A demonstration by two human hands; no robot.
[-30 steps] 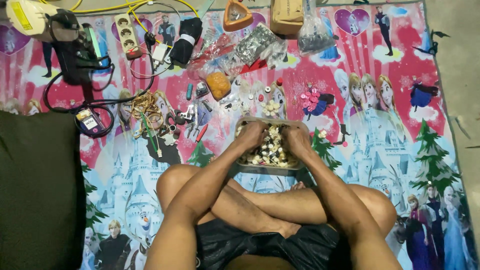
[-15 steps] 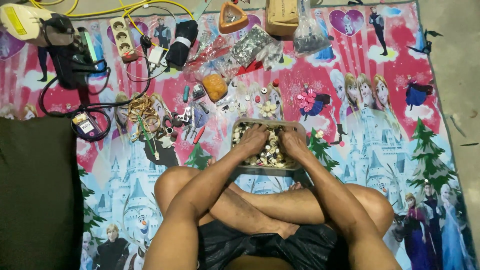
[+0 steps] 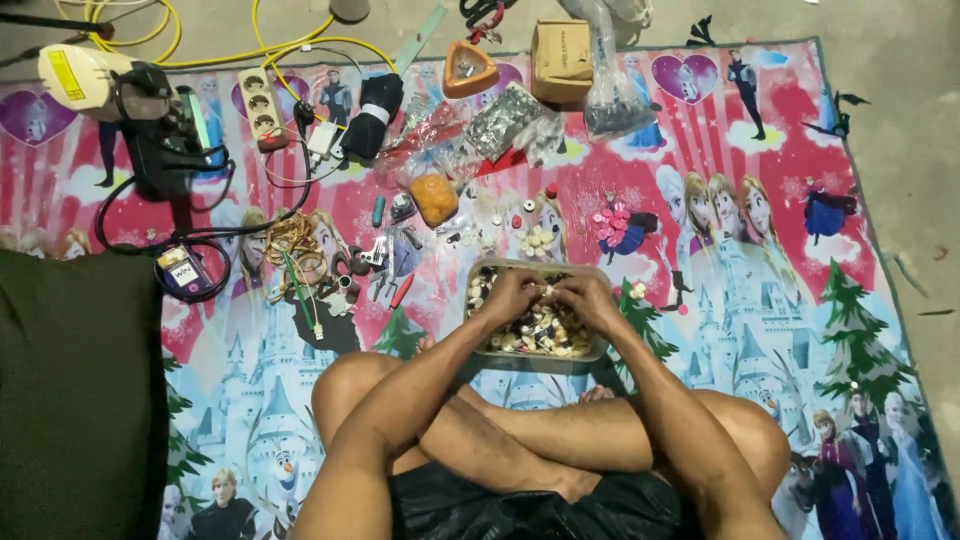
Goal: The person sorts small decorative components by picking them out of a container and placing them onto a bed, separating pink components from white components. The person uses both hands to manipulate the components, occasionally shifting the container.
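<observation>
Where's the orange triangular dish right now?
In the head view, the orange triangular dish sits at the far edge of the mat, centre-left, just left of the brown cardboard box and beyond the bags of small parts.

A cardboard box (image 3: 560, 60) and white power strip (image 3: 260, 105) lie on the printed mat (image 3: 800, 300).

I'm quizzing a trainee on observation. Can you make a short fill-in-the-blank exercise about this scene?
1. Both hands, left hand and right hand, are over a clear ____ of small pieces.
2. The mat lies on a ____ floor.
3. The power strip lies to the person's ____.

Missing words: tray; concrete; left
</observation>
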